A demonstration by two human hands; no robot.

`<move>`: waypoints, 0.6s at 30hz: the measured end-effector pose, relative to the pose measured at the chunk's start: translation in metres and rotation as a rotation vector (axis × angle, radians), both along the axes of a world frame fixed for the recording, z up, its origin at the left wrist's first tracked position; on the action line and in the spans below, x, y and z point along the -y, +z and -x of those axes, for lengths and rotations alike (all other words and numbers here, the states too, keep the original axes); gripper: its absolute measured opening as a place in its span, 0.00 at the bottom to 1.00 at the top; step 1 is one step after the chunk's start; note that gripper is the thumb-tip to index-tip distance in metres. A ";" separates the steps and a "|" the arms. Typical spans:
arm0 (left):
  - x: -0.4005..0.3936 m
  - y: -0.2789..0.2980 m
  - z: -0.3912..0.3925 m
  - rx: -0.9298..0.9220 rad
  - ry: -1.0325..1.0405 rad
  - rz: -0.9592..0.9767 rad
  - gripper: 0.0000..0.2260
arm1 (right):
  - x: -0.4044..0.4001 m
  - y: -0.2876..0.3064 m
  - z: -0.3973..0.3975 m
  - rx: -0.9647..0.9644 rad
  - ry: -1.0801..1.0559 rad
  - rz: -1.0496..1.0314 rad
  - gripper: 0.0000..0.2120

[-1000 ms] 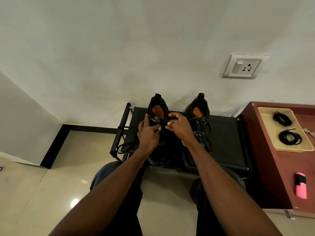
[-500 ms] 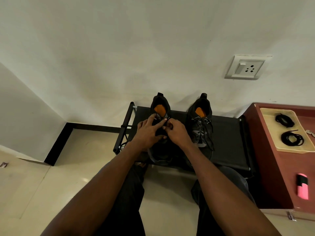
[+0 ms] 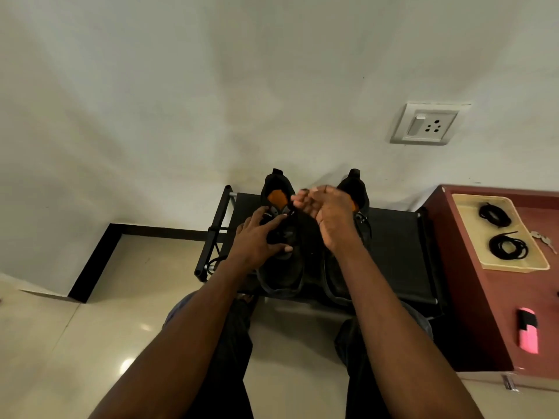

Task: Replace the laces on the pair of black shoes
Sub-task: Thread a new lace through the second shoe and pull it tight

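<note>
The right hand (image 3: 328, 217) is now lifted up and away from the left shoe (image 3: 279, 237), fingers bunched near its collar. The left hand (image 3: 257, 243) now lies spread flat over that shoe's tongue.

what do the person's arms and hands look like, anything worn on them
Both arms are bare along all that shows, with no sleeves in view. The left hand and right hand wear no gloves; no rings, watch or bands show at the wrists. Fingernails look short and pale.
</note>
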State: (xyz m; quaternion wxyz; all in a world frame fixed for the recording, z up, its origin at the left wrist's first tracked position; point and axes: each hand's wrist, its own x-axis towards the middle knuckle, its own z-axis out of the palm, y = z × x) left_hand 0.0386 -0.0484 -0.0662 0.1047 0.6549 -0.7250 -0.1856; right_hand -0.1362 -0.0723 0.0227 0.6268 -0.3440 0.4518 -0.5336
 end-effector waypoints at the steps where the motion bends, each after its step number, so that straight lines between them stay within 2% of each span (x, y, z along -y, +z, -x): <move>1: 0.000 -0.001 0.000 -0.010 0.004 0.000 0.37 | 0.000 0.016 0.004 0.079 -0.025 0.060 0.07; 6: -0.001 -0.003 -0.001 -0.063 0.010 -0.030 0.37 | -0.013 0.106 0.015 0.353 -0.049 0.411 0.06; 8: 0.000 -0.003 -0.001 -0.067 0.017 -0.034 0.38 | -0.020 0.129 0.016 0.377 -0.075 0.504 0.06; 10: 0.001 -0.003 0.000 -0.073 0.020 -0.034 0.38 | -0.021 0.130 0.008 0.300 -0.196 0.558 0.06; 12: 0.000 -0.002 0.000 -0.076 0.023 -0.036 0.38 | -0.023 0.111 -0.008 0.052 -0.363 0.557 0.06; 14: -0.001 -0.002 0.000 -0.069 0.023 -0.034 0.37 | -0.020 0.067 -0.020 -0.406 -0.397 0.403 0.05; 15: -0.001 -0.002 0.001 -0.058 0.020 -0.031 0.37 | -0.018 0.039 -0.021 -0.652 -0.309 0.266 0.03; 16: -0.001 -0.002 0.001 -0.045 0.019 -0.025 0.37 | -0.017 0.012 -0.021 -0.866 -0.159 0.110 0.06; 17: 0.000 -0.002 0.002 -0.032 0.019 -0.016 0.36 | -0.017 -0.015 -0.020 -1.046 0.025 -0.015 0.16; 18: 0.000 -0.003 0.002 -0.020 0.021 -0.008 0.35 | -0.017 -0.038 -0.019 -1.170 0.178 -0.055 0.26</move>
